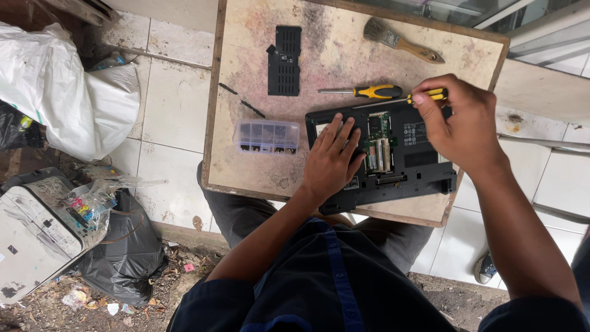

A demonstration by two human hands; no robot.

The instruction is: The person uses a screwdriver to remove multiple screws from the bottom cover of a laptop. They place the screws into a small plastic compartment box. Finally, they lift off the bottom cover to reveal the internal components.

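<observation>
Clearly, in the head view an opened black laptop is seen at the near right edge of the wooden board. The left hand is laid flat on it. A yellow-handled screwdriver is gripped by the right hand. A clear parts box, with small pieces in its compartments, is placed just left of the laptop; bare board is left behind it.

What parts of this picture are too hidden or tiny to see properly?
Head view:
- Screwdriver tip: hidden under the right hand.
- Laptop left part: covered by the left hand.
- Small parts in the clear box: too small to tell.
- Printer: cut off by the left edge.
- Shoe: mostly hidden by the right arm.
</observation>
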